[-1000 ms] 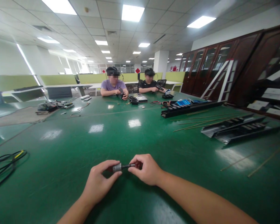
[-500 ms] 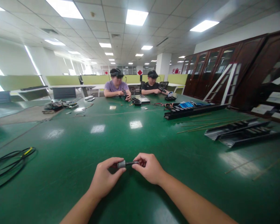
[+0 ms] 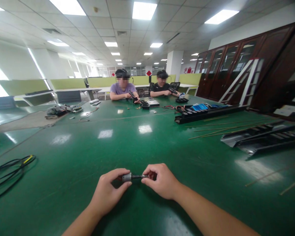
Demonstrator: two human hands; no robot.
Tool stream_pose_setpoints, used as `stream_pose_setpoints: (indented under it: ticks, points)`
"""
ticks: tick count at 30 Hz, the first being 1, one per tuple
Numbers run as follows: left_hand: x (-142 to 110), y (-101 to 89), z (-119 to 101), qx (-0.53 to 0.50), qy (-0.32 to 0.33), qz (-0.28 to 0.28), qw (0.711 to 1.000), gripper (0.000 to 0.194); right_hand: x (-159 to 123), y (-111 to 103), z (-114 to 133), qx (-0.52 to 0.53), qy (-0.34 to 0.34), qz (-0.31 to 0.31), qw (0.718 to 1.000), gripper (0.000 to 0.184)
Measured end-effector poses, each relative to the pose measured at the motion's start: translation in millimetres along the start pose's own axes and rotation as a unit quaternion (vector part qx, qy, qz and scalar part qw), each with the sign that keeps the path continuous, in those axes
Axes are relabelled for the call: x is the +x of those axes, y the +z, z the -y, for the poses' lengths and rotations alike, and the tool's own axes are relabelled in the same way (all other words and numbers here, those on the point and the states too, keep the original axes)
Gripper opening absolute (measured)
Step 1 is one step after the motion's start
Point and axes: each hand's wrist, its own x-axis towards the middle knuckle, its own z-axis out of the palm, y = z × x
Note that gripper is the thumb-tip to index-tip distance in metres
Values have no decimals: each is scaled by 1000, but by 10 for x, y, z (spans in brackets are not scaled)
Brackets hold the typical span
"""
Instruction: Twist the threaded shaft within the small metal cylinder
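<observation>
Between my hands, above the green table [image 3: 127,141], is a grey metal cylinder [image 3: 127,177] with a thin dark shaft [image 3: 137,176] sticking out to the right. Its exact kind is too small to make out. My left hand [image 3: 109,190] pinches the cylinder between thumb and fingers. The far end of the shaft is in the closed fingertips of my right hand [image 3: 161,180], which partly cover it. The piece lies roughly level.
A coiled black cable [image 3: 14,170] lies at left. Black metal channels [image 3: 263,141], thin rods [image 3: 208,133] and a long black tray [image 3: 206,114] are at right. Two people [image 3: 123,87] sit across the table with tools. A stepladder [image 3: 245,82] stands behind, by cabinets.
My right hand has shifted slightly right, and more of the shaft shows between my hands. My left hand keeps its hold on the cylinder. The camera view has tilted slightly.
</observation>
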Motion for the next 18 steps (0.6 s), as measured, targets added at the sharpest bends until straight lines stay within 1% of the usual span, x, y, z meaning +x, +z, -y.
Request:
stream_pose_setpoints:
  ticks: [7,18]
  points:
    - [-17,-32,18,6,1,-7,1000,24,6,-12,0,-3,-1,-9,1000,9]
    - [-30,-59,-12,5,-6,-5,1000,26,-7,-11,31,8,-2,-10,1000,9]
